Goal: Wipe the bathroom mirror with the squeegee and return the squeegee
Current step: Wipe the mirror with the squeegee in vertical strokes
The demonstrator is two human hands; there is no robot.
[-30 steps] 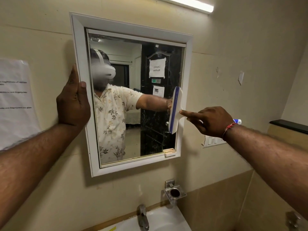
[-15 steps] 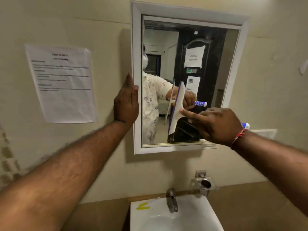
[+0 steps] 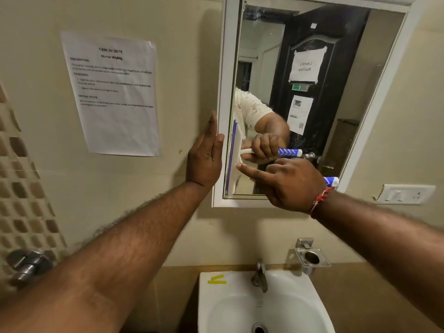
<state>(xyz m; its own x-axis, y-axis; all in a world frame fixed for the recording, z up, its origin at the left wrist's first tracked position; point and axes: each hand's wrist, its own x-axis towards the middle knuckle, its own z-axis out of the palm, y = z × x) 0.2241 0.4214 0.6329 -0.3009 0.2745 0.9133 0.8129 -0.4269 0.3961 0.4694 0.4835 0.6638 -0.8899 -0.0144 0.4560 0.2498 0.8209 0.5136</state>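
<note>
Curled round the blue-and-white handle, the right hand point(image 3: 288, 186) grips the squeegee point(image 3: 233, 181), index finger stretched forward onto its white head. Its blade stands upright against the glass at the lower left edge of the mirror point(image 3: 336, 104). Just beside it the left hand point(image 3: 205, 162) lies flat, fingers straight and together, against the mirror's white frame point(image 3: 227, 68). On the beige wall a printed sheet point(image 3: 115, 97) hangs to the left and a switch plate point(image 3: 403, 193) sits to the right. Below are a white sink point(image 3: 312, 292), its tap point(image 3: 260, 276) and a metal holder point(image 3: 311, 258).

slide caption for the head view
Right hand holds the squeegee upright at the left edge of the mirror, left hand resting against its frame.
</note>
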